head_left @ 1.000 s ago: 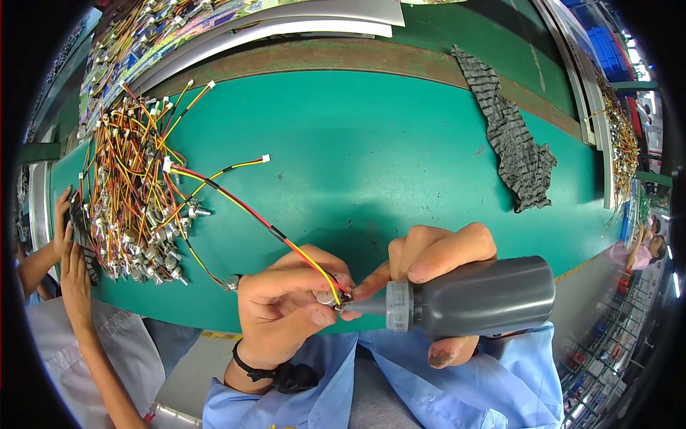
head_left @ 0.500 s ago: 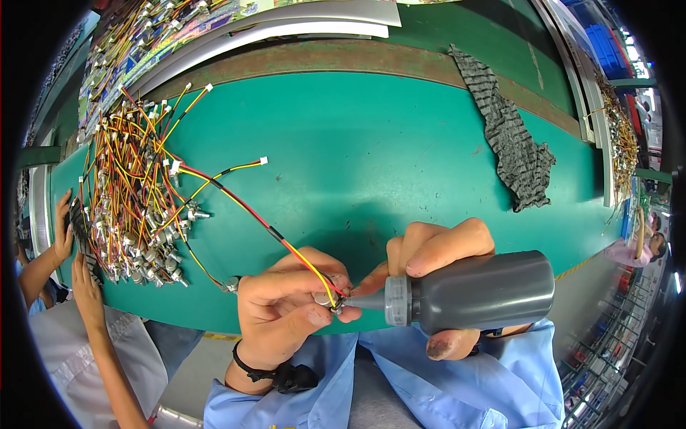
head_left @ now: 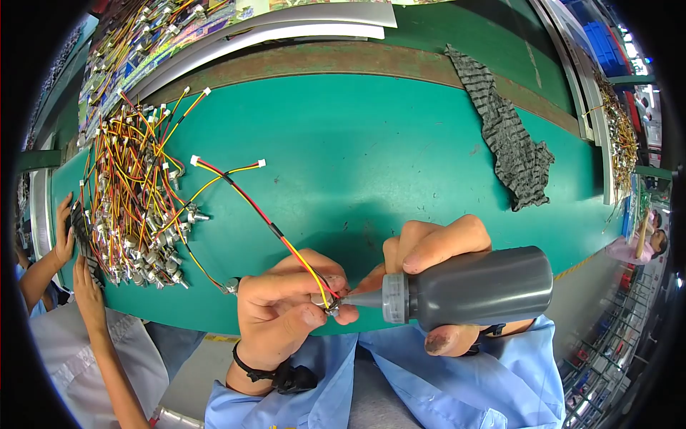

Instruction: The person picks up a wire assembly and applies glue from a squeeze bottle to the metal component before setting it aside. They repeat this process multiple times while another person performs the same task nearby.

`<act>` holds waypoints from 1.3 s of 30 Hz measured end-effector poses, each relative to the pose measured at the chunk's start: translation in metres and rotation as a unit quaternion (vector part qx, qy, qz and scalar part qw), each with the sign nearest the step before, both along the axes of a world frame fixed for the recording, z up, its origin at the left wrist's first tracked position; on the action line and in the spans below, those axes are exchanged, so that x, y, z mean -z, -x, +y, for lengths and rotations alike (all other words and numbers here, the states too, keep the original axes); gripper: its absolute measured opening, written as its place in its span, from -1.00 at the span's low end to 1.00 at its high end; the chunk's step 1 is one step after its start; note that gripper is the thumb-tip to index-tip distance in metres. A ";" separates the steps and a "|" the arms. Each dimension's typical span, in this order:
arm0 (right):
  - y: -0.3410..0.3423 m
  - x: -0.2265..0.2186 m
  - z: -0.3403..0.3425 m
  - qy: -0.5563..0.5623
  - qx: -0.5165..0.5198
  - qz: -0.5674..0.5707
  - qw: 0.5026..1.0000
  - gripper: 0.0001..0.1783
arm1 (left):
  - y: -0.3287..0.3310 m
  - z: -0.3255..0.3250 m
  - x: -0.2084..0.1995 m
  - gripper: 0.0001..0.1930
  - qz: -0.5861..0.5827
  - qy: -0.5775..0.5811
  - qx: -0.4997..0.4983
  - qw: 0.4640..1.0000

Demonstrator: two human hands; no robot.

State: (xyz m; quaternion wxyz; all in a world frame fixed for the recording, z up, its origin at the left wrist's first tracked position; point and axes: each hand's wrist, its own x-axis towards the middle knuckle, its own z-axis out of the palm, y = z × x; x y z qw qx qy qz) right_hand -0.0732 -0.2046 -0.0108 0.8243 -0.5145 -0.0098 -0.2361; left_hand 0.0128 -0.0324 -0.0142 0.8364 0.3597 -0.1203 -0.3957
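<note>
The wired part (head_left: 276, 230) sits pinched in the fingers of the left hand (head_left: 275, 302), at the tip of the bottle (head_left: 489, 287) clasped in the right hand (head_left: 446, 247). Too hard a squeeze could flood it; a loose pinch could let it twist.

- Head view: a wide fisheye worn on the person's head, looking down over the green tabletop (head_left: 343, 143).
- Close range: left hand (head_left: 275, 300) and right hand (head_left: 446, 247) at lower centre.
- The tabletop's far edge arches across upper centre.
</note>
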 end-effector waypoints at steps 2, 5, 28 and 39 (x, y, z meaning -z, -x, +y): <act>0.000 -0.001 0.000 -0.007 -0.003 0.008 1.000 -0.31 | 0.001 -0.001 -0.001 -0.68 0.001 -0.001 -0.004 1.000; 0.001 -0.003 0.001 -0.014 -0.001 0.015 1.000 -0.32 | 0.001 -0.001 -0.002 -0.68 0.004 -0.003 -0.012 1.000; 0.001 0.000 0.000 -0.110 -0.059 0.028 0.992 -0.17 | 0.005 -0.002 0.000 -0.69 -0.005 0.007 -0.013 1.000; -0.006 -0.009 -0.004 -0.160 -0.129 0.018 0.978 -0.19 | 0.001 0.001 0.002 -0.70 0.039 0.053 0.022 0.998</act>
